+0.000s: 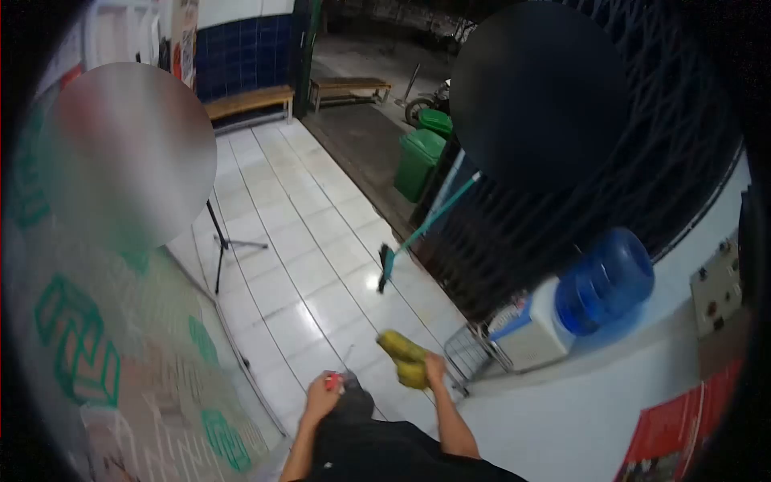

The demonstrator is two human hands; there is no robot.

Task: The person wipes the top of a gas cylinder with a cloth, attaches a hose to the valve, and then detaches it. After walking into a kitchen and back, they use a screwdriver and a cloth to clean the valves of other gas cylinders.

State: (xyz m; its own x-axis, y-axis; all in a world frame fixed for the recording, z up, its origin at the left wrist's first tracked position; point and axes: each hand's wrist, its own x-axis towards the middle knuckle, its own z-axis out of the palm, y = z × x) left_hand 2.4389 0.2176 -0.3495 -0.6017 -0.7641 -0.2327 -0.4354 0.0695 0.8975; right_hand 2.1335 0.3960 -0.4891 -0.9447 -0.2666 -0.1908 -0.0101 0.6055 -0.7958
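My left hand [321, 400] is low in the middle of the head view, its fingers closed around a small red object [332, 381]. A thin pale streak shows over the tiles just beyond it. To the right, my right hand [434, 371] grips a yellow-green, two-lobed object [403, 356] by its right end; I cannot tell its kind. The object is held out over the white tiled floor [277, 273], pointing up and to the left. Dark clothing and a grey shape lie between my forearms.
A teal-handled broom [438, 213] leans at the dark lattice gate. Right of my hands are a wire rack [470, 353] and a water dispenser [534, 325] with a blue bottle [606, 281]. On the left are a printed glass panel [152, 369] and a tripod [224, 243]. Green bins [419, 165] stand outside.
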